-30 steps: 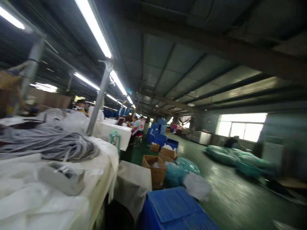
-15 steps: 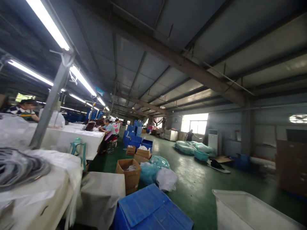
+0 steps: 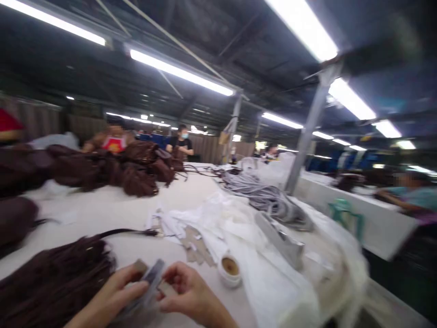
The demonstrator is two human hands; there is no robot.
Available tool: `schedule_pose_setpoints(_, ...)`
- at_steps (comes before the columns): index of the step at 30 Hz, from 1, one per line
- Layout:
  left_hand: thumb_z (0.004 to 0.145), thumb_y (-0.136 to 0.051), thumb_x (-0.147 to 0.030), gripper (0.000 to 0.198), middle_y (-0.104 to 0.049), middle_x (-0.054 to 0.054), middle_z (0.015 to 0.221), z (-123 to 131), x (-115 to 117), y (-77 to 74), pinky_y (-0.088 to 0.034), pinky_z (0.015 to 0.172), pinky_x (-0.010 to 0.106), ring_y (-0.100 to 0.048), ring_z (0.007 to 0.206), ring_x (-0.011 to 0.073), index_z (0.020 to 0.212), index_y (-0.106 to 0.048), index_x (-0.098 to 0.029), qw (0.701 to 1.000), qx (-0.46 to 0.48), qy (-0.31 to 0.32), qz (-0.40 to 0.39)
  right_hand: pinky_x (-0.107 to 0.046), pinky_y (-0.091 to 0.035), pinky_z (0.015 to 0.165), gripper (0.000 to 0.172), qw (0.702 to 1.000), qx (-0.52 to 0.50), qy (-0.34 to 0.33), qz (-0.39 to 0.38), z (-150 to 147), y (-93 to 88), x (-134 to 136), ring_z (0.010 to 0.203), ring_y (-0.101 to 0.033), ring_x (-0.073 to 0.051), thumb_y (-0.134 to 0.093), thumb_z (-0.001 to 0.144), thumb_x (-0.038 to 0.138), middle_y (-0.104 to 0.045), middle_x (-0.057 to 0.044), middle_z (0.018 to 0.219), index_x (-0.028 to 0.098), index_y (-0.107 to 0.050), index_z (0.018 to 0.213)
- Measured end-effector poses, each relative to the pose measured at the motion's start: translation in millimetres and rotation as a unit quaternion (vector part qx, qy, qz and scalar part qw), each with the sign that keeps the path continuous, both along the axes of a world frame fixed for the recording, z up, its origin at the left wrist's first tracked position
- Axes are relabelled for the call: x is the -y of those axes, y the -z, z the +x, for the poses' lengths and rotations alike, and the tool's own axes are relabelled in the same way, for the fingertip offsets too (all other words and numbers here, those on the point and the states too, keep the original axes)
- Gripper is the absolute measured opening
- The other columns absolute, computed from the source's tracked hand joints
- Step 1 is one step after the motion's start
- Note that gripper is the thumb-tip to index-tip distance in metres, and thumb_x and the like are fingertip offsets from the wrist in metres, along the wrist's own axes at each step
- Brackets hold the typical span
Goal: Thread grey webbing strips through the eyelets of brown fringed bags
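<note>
Both my hands are low in the view, over the white table. My left hand [image 3: 119, 291] is closed on a clear plastic bag [image 3: 153, 275], blurred by motion, with a small tan piece [image 3: 140, 266] at its fingertips. Close to it on the right, my right hand [image 3: 191, 294] pinches a small beige tag-like piece [image 3: 166, 288] between thumb and fingers. A dark brown gathered bag-like item [image 3: 58, 278] lies left of my hands. To their right is a white round roll or tub with a brown centre [image 3: 229, 269]. Several flat grey-beige pieces [image 3: 196, 246] lie just beyond.
White sheeting [image 3: 266, 264] spreads over the table's right side, with a bundle of grey straps [image 3: 269, 196] behind it. Dark brown items [image 3: 136, 168] are heaped across the far left. A metal post [image 3: 309, 132] rises at right. Several people work around the tables.
My view has swung left and down from the aisle with boxes to the table. Both my hands, out of sight before, now show, holding small items.
</note>
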State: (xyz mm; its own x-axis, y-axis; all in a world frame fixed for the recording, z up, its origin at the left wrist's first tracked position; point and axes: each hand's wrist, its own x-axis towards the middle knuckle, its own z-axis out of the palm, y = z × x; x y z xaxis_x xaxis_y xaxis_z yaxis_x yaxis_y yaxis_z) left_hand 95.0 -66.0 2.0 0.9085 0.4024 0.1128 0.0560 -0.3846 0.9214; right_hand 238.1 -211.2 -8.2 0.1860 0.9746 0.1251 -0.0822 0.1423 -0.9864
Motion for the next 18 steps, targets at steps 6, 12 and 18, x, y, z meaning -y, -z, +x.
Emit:
schedule_pose_setpoints(6,0.07,-0.061,-0.038,0.029,-0.061,0.001,0.083,-26,-7,-11.4,-0.041,0.078,0.027,-0.052,0.083,0.0188,0.086,-0.064,-0.014,0.997,0.043,0.0,-0.066,-0.029,-0.046,0.082,0.028,0.987,0.131,-0.079,0.054,2,8.5,-18,0.091,-0.061,-0.017,-0.071,0.073,0.019,-0.064,-0.001,0.095,0.024,-0.064,0.1)
schedule_pose_setpoints(12,0.069,-0.056,-0.026,0.013,-0.055,-0.002,0.08,-28,1,-14.4,-0.038,0.077,0.025,-0.048,0.084,0.0178,0.078,-0.057,-0.017,0.999,-0.033,-0.026,0.015,-0.025,-0.044,0.072,0.015,0.888,0.43,0.026,0.159,2,-6.3,-34,0.084,-0.058,-0.016,-0.058,0.084,0.013,-0.059,-0.003,0.088,0.023,-0.067,0.077)
schedule_pose_setpoints(18,0.077,-0.054,-0.03,0.01,-0.047,-0.003,0.077,-34,-5,-12.7,-0.027,0.101,0.034,-0.045,0.089,0.0183,0.078,-0.055,-0.02,0.989,-0.081,-0.013,0.125,-0.029,-0.044,0.086,0.014,0.923,0.359,0.001,0.139,-4,-9.3,-50,0.098,-0.06,-0.019,-0.059,0.08,0.01,-0.065,-0.004,0.105,0.022,-0.062,0.074)
